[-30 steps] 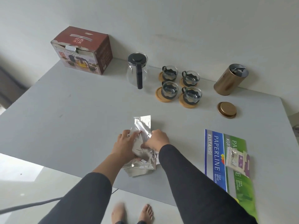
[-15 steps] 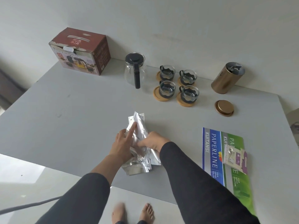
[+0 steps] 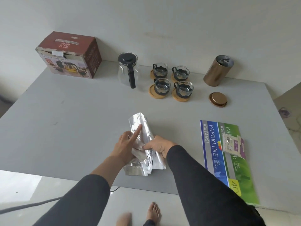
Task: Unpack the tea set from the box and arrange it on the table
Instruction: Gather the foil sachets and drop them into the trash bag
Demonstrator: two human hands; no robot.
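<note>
A bunch of silver foil packets (image 3: 143, 132) lies near the table's front edge. My left hand (image 3: 125, 144) holds them from the left, its index finger stretched along the top packet. My right hand (image 3: 158, 146) grips the same bunch from the right. At the back stand the red tea set box (image 3: 70, 54), a glass teapot (image 3: 128, 69) with a black lid and handle, and several glass cups (image 3: 172, 79) on round wooden coasters.
A gold tin (image 3: 217, 71) stands open at the back right, its lid (image 3: 218, 99) lying in front of it. Blue and green Paperline paper packs (image 3: 228, 160) lie at the right with a small sachet (image 3: 232, 145) on top. The grey table (image 3: 65, 119) ends just before my bare feet.
My left index finger has lifted from the packets and now points along the top one. My right hand has slid slightly lower on the bunch. The view shifted a little.
</note>
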